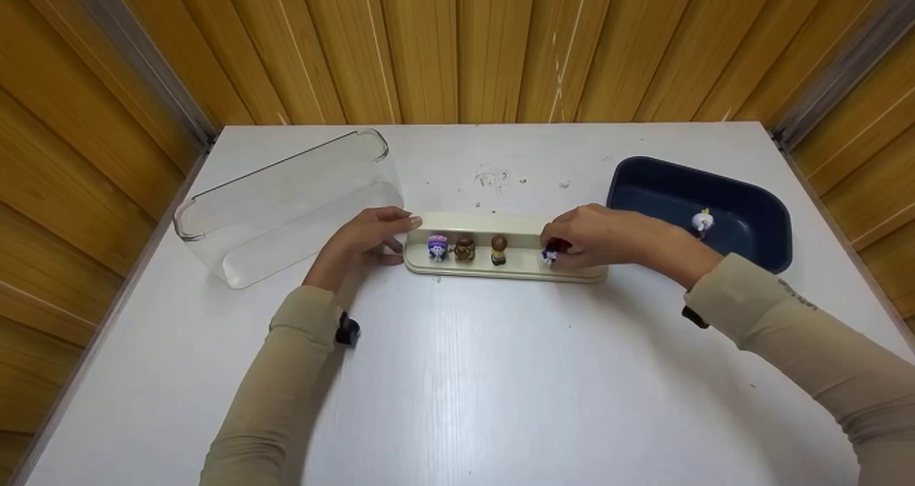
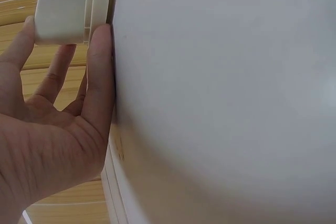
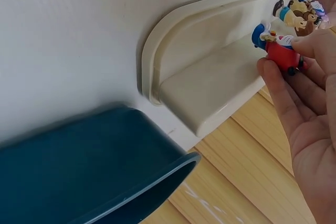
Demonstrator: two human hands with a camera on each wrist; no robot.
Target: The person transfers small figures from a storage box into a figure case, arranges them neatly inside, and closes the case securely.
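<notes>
A long cream stepped display base lies across the middle of the table. My left hand touches its left end with fairly straight fingertips, one fingertip low against the rim. Over the right part of the base, my right hand pinches a small toy figurine with a red body and blue hat. Further left on the base stand a purple-and-white figurine, a brown one and a brown-haired one. The left wrist view shows only the bottom of the purple figurine.
A clear plastic cover sits at the back left. At the right, a dark blue bin holds a white figurine, and its rim comes close to the base's right end. Wood-look panels wall the table's back and sides.
</notes>
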